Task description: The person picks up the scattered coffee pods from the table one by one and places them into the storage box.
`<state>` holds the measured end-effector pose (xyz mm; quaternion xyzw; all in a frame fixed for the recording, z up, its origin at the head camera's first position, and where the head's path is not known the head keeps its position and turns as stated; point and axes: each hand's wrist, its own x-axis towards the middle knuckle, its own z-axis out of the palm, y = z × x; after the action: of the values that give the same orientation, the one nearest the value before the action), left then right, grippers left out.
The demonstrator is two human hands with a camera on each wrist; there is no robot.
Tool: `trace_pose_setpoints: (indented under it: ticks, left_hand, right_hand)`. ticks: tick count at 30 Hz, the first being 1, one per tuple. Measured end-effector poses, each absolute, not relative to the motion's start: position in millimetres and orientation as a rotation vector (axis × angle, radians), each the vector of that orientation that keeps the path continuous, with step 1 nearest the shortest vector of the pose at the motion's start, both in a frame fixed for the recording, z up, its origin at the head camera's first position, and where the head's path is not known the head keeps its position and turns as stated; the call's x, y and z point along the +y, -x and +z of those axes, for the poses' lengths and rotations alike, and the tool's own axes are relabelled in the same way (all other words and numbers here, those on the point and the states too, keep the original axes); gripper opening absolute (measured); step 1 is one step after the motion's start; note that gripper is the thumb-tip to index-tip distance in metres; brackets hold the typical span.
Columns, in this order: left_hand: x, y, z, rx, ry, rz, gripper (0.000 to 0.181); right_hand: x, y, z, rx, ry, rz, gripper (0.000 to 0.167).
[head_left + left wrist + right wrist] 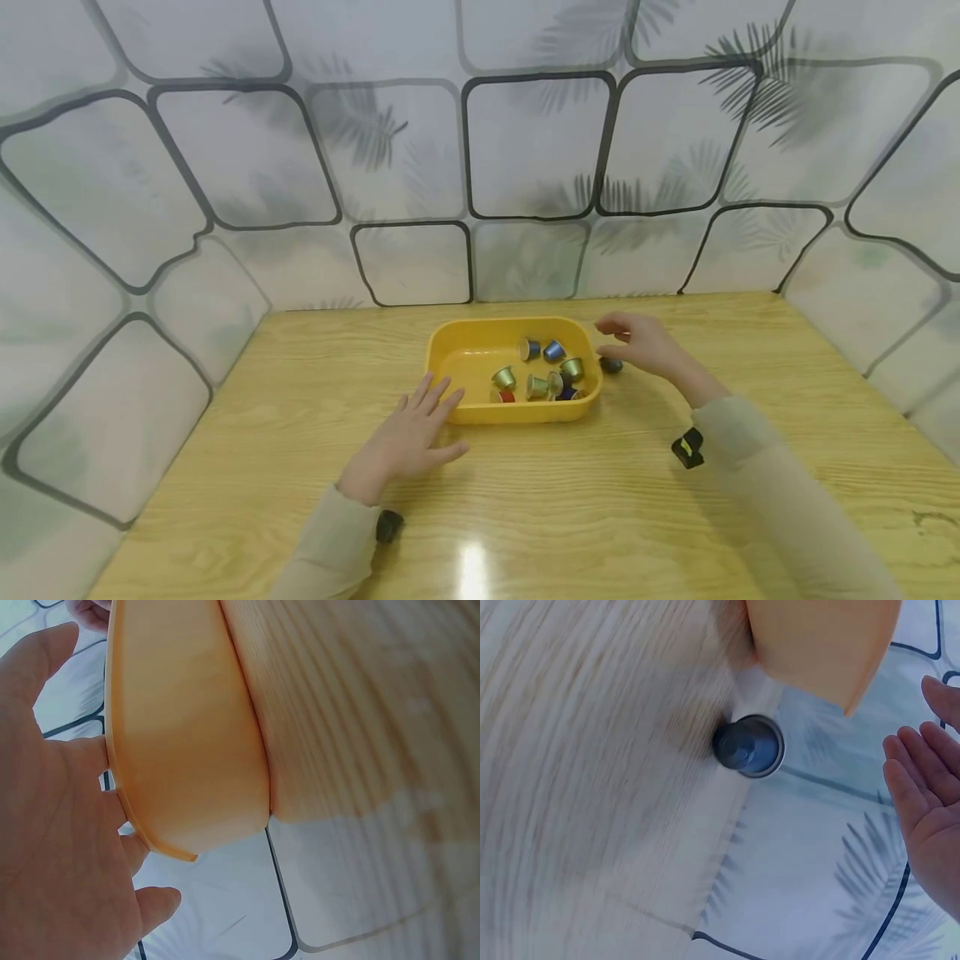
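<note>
A yellow tray (487, 414) sits on the table with several coffee capsules inside, among them a green capsule (537, 387), a blue capsule (554, 351) and a red capsule (507, 397). My left hand (405, 442) is spread at the tray's front left corner, its straight fingers over the rim; in the left wrist view some fingers meet the tray wall (180, 735). Just off the tray's right end, a dark capsule (754, 746) lies on the tabletop. Above it hovers my right hand (648, 346), fingers slightly bent, thumb apart, holding nothing. The capsule is partly hidden by that hand in the head view.
The wooden table (525, 500) reaches back to a patterned cloth wall (540, 150), which also rises at the left and right sides. A black wrist strap piece (688, 448) hangs under the right sleeve, another (389, 527) by the left sleeve.
</note>
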<state>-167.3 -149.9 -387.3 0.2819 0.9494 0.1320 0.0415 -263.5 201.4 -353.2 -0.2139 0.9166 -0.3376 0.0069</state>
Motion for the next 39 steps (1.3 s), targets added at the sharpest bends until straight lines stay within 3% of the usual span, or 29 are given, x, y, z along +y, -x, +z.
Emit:
trace_pose_setpoints:
  ticks: [39]
  left_hand:
    - [-150.9, 168.2, -389.5, 2.907, -0.836, 0.415, 0.072]
  right_hand:
    - [210.5, 281.8, -400.0, 2.921, 0.713, -0.656, 0.029]
